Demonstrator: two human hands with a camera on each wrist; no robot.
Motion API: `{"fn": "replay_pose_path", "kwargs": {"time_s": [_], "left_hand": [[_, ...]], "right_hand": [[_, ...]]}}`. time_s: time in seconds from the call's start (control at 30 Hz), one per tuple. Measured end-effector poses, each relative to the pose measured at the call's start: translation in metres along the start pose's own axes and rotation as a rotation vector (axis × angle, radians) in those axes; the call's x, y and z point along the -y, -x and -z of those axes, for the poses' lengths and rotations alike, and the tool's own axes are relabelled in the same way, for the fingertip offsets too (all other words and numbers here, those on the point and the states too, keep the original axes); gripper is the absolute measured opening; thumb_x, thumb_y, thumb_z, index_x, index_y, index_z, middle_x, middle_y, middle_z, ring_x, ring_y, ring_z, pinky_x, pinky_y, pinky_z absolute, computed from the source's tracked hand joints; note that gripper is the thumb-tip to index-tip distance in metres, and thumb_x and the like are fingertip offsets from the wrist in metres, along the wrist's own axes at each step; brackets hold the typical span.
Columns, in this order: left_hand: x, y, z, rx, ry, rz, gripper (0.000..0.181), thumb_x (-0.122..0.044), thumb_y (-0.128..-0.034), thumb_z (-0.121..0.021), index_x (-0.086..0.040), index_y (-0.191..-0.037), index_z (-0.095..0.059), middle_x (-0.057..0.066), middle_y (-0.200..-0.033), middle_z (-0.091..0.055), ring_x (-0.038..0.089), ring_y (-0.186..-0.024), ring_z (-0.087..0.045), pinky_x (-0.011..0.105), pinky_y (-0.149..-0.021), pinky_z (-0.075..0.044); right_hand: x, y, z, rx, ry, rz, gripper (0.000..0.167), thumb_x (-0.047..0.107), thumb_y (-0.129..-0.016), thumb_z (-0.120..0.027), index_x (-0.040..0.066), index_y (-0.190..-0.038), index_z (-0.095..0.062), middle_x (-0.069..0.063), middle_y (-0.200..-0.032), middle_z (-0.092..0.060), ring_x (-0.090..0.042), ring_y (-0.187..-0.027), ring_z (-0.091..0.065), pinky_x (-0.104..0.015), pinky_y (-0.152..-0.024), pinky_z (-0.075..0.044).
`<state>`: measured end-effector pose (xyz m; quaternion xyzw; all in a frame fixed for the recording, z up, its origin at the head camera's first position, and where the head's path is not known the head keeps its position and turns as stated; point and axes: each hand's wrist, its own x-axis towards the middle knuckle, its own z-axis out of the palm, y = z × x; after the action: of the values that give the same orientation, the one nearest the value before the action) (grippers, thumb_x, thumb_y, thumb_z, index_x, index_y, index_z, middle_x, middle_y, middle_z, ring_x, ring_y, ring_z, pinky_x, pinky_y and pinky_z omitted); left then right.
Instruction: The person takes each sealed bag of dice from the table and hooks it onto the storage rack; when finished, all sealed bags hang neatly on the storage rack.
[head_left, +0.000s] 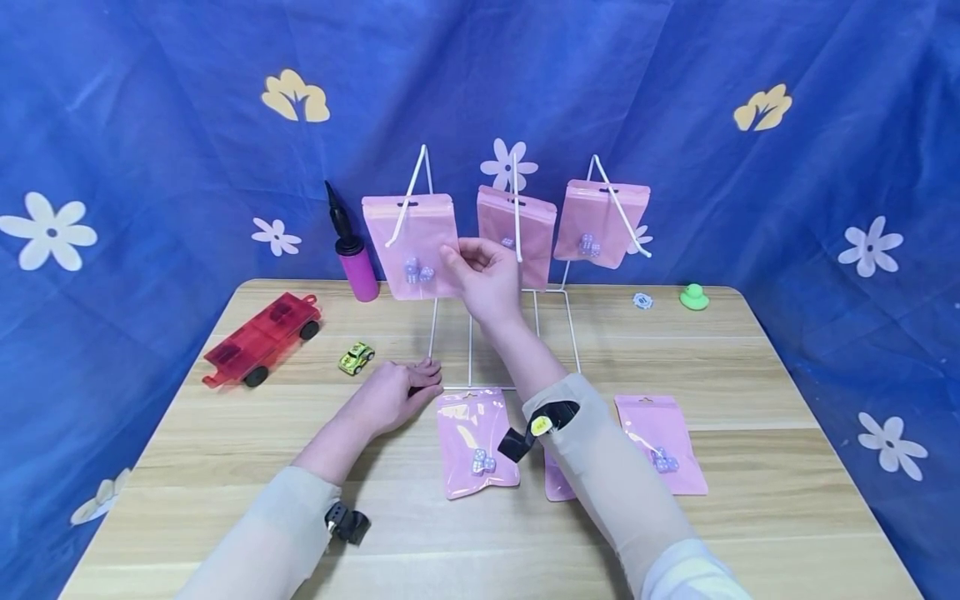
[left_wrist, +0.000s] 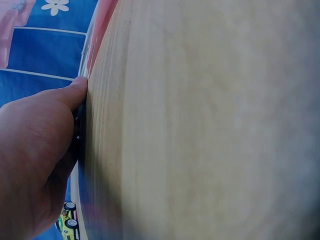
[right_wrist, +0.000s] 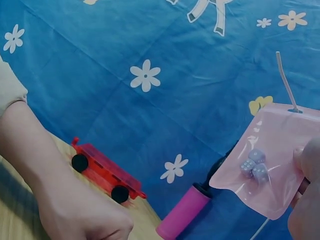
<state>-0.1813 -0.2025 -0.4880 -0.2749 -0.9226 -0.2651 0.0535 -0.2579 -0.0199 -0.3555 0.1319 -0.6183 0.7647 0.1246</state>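
My right hand (head_left: pixel 487 279) pinches the lower right edge of a pink pouch (head_left: pixel 408 229) with dice (right_wrist: pixel 257 165) inside. That pouch hangs by its top hole on the left prong of a white wire rack (head_left: pixel 470 342). Two more pink pouches hang on the middle prong (head_left: pixel 517 208) and the right prong (head_left: pixel 622 212). At the table, my left hand (head_left: pixel 390 396) holds the front left corner of the rack's base, fingers and thumb bent about it. The fingertips there are partly hidden. Just right of it lies a pink pouch with dice (head_left: pixel 477 433).
Another pink pouch (head_left: pixel 663 446) lies on the wooden table (head_left: pixel 420 533), and one is mostly under my right forearm. Left stand a red toy trailer (head_left: pixel 262 337), a small yellow car (head_left: pixel 356 358) and a pink hand pump (head_left: pixel 358 271). A green duck (head_left: pixel 694 297) and a chip (head_left: pixel 642 301) sit back right.
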Motion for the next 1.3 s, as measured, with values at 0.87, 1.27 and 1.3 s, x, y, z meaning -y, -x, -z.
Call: {"fn": "replay_pose_path", "kwargs": {"time_s": [0.87, 1.27, 1.3], "left_hand": [[-0.001, 0.0, 0.002, 0.023, -0.002, 0.049, 0.032, -0.019, -0.1003, -0.077, 0.001, -0.125, -0.075, 0.015, -0.131, -0.07, 0.031, -0.13, -0.063, 0.049, -0.111, -0.049], [0.001, -0.001, 0.0, 0.033, -0.004, 0.06, 0.033, -0.022, -0.1009, -0.076, 0.0, -0.126, -0.075, 0.014, -0.133, -0.069, 0.031, -0.131, -0.062, 0.049, -0.112, -0.047], [0.001, -0.001, 0.0, 0.033, -0.003, 0.057, 0.033, -0.022, -0.1008, -0.076, 0.0, -0.126, -0.075, 0.014, -0.133, -0.069, 0.031, -0.131, -0.062, 0.049, -0.112, -0.047]], "right_hand": [[0.005, 0.006, 0.038, 0.088, 0.062, 0.063, 0.021, -0.009, -0.09, -0.079, -0.014, -0.111, -0.075, -0.026, -0.109, -0.076, -0.028, -0.1, -0.077, -0.035, -0.093, -0.061], [0.023, 0.028, 0.087, 0.137, 0.047, 0.039, 0.025, -0.017, -0.087, -0.077, -0.018, -0.111, -0.071, -0.03, -0.11, -0.074, -0.02, -0.096, -0.077, -0.037, -0.091, -0.062], [0.024, 0.029, 0.092, 0.141, 0.051, 0.041, 0.025, -0.018, -0.088, -0.076, -0.018, -0.112, -0.071, -0.03, -0.11, -0.074, -0.02, -0.096, -0.077, -0.037, -0.091, -0.062]]}}
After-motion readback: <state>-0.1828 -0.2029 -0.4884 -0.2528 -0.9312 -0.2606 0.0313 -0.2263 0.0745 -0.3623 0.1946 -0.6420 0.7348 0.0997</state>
